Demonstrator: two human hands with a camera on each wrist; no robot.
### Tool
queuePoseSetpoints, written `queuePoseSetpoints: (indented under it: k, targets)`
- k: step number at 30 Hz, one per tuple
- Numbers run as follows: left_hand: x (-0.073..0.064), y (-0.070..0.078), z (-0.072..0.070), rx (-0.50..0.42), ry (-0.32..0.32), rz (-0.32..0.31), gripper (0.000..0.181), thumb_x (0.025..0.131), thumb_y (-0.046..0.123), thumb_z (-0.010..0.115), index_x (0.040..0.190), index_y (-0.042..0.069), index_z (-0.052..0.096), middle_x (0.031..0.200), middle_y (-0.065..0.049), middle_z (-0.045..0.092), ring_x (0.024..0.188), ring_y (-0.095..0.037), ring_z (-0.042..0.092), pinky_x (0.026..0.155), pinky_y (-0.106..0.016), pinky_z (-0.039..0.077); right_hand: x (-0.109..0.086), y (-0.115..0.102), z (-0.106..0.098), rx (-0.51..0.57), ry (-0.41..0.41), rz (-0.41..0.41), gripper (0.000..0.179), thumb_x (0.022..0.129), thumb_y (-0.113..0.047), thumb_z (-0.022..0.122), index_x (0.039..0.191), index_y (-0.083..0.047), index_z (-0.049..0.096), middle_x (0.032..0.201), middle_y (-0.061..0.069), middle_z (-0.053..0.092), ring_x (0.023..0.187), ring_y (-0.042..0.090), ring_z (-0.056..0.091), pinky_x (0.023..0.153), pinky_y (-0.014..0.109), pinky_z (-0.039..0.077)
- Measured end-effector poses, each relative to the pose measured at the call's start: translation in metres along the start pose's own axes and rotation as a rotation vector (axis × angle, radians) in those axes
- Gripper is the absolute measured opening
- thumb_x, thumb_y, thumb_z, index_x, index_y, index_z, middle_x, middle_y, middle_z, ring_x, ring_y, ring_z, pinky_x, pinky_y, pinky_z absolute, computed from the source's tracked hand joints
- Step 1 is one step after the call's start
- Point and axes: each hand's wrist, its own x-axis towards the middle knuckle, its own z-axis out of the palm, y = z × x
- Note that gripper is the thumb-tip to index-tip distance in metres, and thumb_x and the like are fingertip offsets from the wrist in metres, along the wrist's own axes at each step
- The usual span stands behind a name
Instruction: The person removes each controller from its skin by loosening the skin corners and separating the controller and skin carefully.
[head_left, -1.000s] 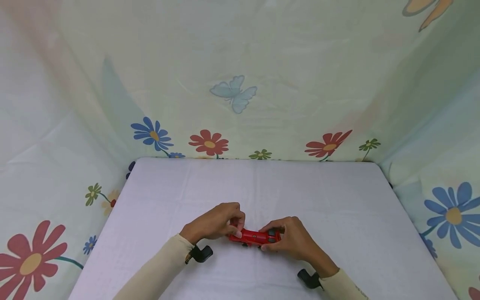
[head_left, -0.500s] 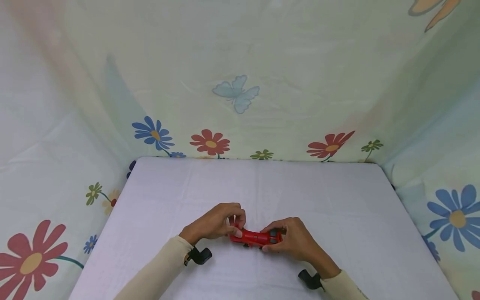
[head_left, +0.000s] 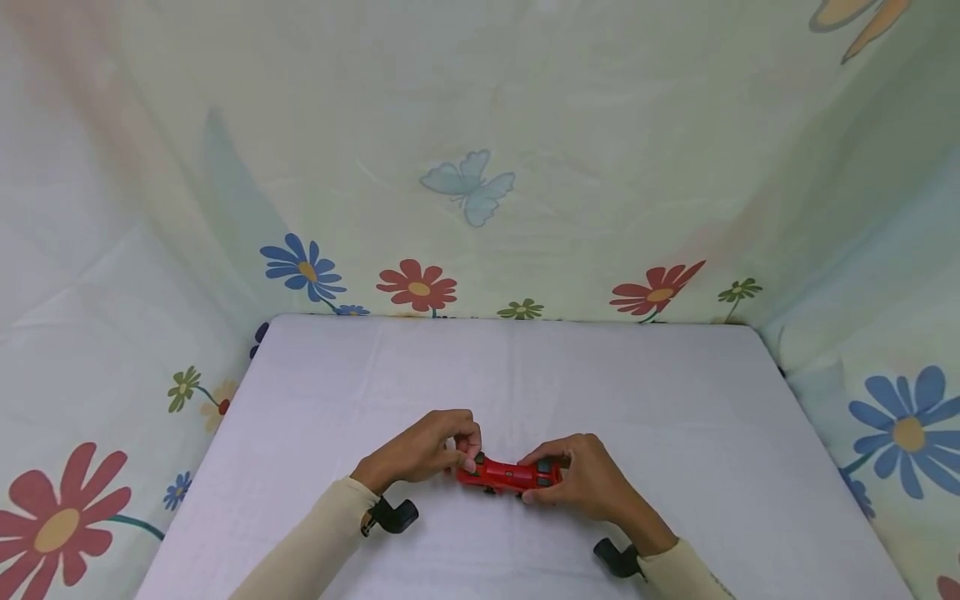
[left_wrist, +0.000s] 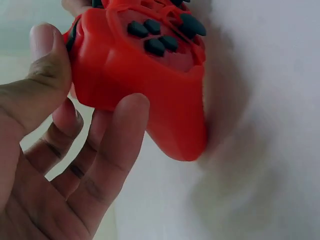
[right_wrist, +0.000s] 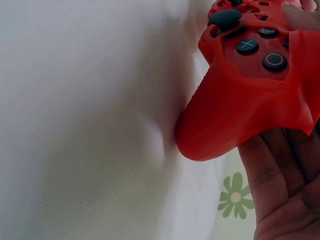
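A red game controller [head_left: 508, 475] stands on its grips at the near middle of the table, its back edge up. It wears a soft red cover [left_wrist: 170, 95]. My left hand [head_left: 427, 446] holds its left end, thumb at the shoulder edge and a fingertip against the cover in the left wrist view. The dark direction pad [left_wrist: 153, 36] shows there. My right hand [head_left: 588, 475] grips the right end between thumb and fingers. In the right wrist view, the cover's edge [right_wrist: 305, 75] stands up beside the round buttons [right_wrist: 274, 61], and fingers lie behind the controller.
The table [head_left: 637, 375] has a white cloth over it. Flower-printed curtains [head_left: 480, 100] hang behind it and at both sides. A black wrist camera [head_left: 395, 515] sits under the left wrist, another camera [head_left: 617, 558] under the right.
My left hand has shifted slightly left along the controller, and a dark part at its left top edge shows now. The right hand and controller have stayed about where they were.
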Motion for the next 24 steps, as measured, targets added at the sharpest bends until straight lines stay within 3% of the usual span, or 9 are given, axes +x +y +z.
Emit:
queuePoseSetpoints:
  k: [7,11,18,21,24]
  targets:
    - [-0.01,-0.005,0.006,-0.052,0.082,0.002,0.024,0.093,0.011,0.081,0.086,0.024,0.062,0.088,0.007,0.058,0.082,-0.005,0.057,0.067,-0.021,0.05,0.002,0.001,0.0,0.009,0.004,0.013,0.031,0.072,-0.041,0.099,0.098,-0.038,0.082,0.098,-0.015,0.078,0.085,0.008,0.061,0.067,0.023,0.05]
    - [-0.014,-0.009,0.01,-0.046,0.145,0.015,0.021,0.092,0.016,0.082,0.088,0.025,0.063,0.088,0.009,0.058,0.087,-0.005,0.057,0.067,-0.021,0.049,0.004,0.002,-0.001,0.03,-0.005,0.027,0.03,0.073,-0.042,0.099,0.098,-0.038,0.082,0.099,-0.015,0.078,0.087,0.009,0.062,0.07,0.023,0.051]
    - [-0.016,-0.006,0.014,-0.031,0.235,0.036,0.02,0.089,0.027,0.083,0.1,0.028,0.067,0.101,0.012,0.062,0.095,-0.007,0.06,0.072,-0.025,0.056,0.009,0.001,-0.005,0.07,-0.033,0.028,0.028,0.075,-0.039,0.098,0.099,-0.037,0.083,0.091,-0.014,0.074,0.08,0.012,0.059,0.061,0.024,0.049]
    - [-0.013,0.004,0.013,0.018,0.22,0.026,0.019,0.09,0.026,0.085,0.106,0.028,0.075,0.105,0.013,0.061,0.095,-0.008,0.061,0.074,-0.027,0.058,0.009,0.002,-0.007,0.07,-0.037,0.036,0.028,0.075,-0.038,0.097,0.099,-0.036,0.083,0.09,-0.014,0.074,0.081,0.012,0.06,0.062,0.025,0.05]
    - [-0.01,0.015,0.012,0.132,0.199,0.027,0.015,0.089,0.028,0.087,0.103,0.03,0.08,0.104,0.013,0.06,0.092,-0.009,0.06,0.073,-0.023,0.055,0.008,0.002,-0.007,0.067,-0.046,0.05,0.028,0.075,-0.039,0.098,0.099,-0.035,0.083,0.093,-0.013,0.075,0.083,0.011,0.059,0.063,0.025,0.05]
